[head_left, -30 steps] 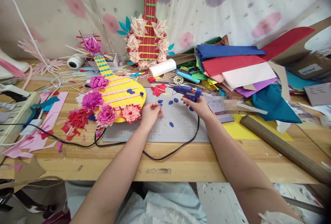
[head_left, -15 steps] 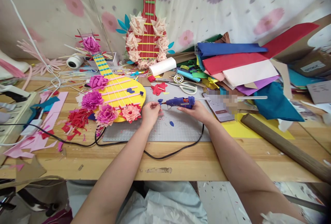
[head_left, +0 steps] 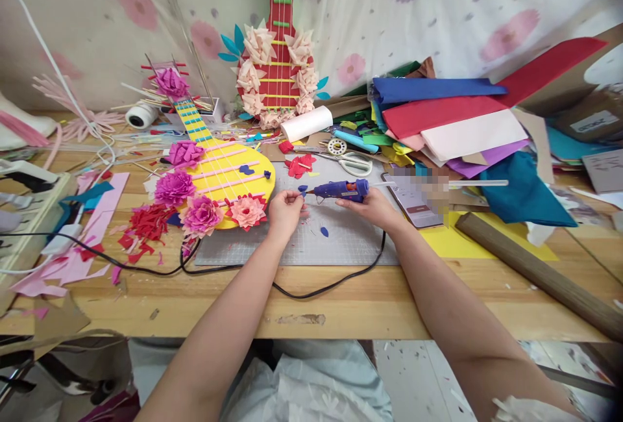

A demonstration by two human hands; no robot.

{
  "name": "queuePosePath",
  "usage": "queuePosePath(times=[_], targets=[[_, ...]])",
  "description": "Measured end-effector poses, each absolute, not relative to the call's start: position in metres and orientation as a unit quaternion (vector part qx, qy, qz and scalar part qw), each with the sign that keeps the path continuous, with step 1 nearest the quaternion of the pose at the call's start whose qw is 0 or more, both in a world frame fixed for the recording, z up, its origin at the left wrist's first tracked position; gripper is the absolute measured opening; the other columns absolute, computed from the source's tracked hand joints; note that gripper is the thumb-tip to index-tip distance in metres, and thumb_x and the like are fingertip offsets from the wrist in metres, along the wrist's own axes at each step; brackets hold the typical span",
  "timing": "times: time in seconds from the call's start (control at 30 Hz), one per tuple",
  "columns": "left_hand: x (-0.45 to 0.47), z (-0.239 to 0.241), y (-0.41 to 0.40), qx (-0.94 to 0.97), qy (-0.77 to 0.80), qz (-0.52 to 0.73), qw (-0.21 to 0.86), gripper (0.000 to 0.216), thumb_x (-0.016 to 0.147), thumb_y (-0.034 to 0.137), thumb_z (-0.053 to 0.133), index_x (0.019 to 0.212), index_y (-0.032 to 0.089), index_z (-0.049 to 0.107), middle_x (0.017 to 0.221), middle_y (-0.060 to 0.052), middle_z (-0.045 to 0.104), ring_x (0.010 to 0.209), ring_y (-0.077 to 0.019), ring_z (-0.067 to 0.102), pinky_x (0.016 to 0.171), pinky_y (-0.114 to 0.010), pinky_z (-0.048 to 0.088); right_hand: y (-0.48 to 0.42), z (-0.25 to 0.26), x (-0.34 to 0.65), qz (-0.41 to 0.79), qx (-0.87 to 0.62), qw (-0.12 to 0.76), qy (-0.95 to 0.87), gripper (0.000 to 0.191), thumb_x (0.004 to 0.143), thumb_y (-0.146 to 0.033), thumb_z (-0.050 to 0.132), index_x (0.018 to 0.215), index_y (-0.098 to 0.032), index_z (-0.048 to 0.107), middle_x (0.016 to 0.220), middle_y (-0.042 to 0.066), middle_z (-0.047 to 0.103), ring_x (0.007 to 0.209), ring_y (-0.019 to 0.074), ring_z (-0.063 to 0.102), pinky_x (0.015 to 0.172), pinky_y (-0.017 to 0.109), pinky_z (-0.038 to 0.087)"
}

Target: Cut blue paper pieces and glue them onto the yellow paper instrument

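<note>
My right hand [head_left: 372,206] is wrapped round a blue glue gun [head_left: 343,189], with a clear glue stick [head_left: 479,183] out of its back end. The nozzle points left, at the fingertips of my left hand [head_left: 286,209]. Those fingers pinch a small blue paper leaf [head_left: 302,189], partly hidden by the fingers. Another blue leaf [head_left: 324,232] lies on the grey cutting mat [head_left: 350,247] below the gun. Left of my left hand lies a yellow paper guitar [head_left: 250,178] with pink and purple paper flowers and a few blue pieces on it.
A red guitar [head_left: 281,78] with pale flowers leans at the back. Scissors [head_left: 354,163] and red paper petals [head_left: 299,165] lie behind the gun. A phone [head_left: 409,198] and coloured paper sheets [head_left: 452,113] are at right. A black cord [head_left: 316,295] loops across the front.
Both hands hold almost the same pose, with the gun's nozzle still at the blue leaf. The whole view has shifted slightly.
</note>
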State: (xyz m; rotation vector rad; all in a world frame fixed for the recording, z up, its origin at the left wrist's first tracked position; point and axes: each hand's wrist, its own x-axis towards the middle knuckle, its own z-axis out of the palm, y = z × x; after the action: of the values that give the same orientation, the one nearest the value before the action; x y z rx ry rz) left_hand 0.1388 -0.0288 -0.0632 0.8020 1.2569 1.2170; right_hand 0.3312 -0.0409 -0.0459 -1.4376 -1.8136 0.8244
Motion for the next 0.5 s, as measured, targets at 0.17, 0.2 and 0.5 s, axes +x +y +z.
queuePosePath(times=[0.17, 0.2, 0.5], targets=[[0.1399, -0.064, -0.0283, 0.351, 0.539, 0.516, 0.566, 0.008, 0.068, 0.009, 0.06, 0.071, 0.013, 0.054, 0.056, 0.004, 0.052, 0.048, -0.007, 0.056, 0.044, -0.021, 0.053, -0.0405, -0.0466, 0.3311, 0.32, -0.543, 0.333, -0.701, 0.041, 0.072, -0.049, 0.064, 0.102, -0.022, 0.068, 0.1, 0.004, 0.07, 0.093, 0.0243, 0.064, 0.084, 0.038, 0.049], [0.14, -0.0644, -0.0281, 0.352, 0.54, 0.515, 0.565, 0.008, 0.067, 0.009, 0.06, 0.071, 0.013, 0.054, 0.055, 0.005, 0.052, 0.047, -0.007, 0.056, 0.044, -0.021, 0.052, -0.0405, -0.0467, 0.3311, 0.321, -0.543, 0.331, -0.702, 0.041, 0.072, -0.049, 0.064, 0.102, -0.022, 0.068, 0.1, 0.004, 0.07, 0.093, 0.0243, 0.064, 0.085, 0.038, 0.049], [0.1404, -0.0655, -0.0288, 0.368, 0.546, 0.51, 0.553, 0.007, 0.067, 0.01, 0.061, 0.07, 0.013, 0.055, 0.055, 0.004, 0.052, 0.047, -0.0081, 0.056, 0.045, -0.022, 0.052, -0.0397, -0.0468, 0.3301, 0.322, -0.551, 0.345, -0.688, 0.04, 0.07, -0.049, 0.066, 0.098, -0.02, 0.068, 0.095, 0.004, 0.07, 0.087, 0.022, 0.064, 0.08, 0.034, 0.049]])
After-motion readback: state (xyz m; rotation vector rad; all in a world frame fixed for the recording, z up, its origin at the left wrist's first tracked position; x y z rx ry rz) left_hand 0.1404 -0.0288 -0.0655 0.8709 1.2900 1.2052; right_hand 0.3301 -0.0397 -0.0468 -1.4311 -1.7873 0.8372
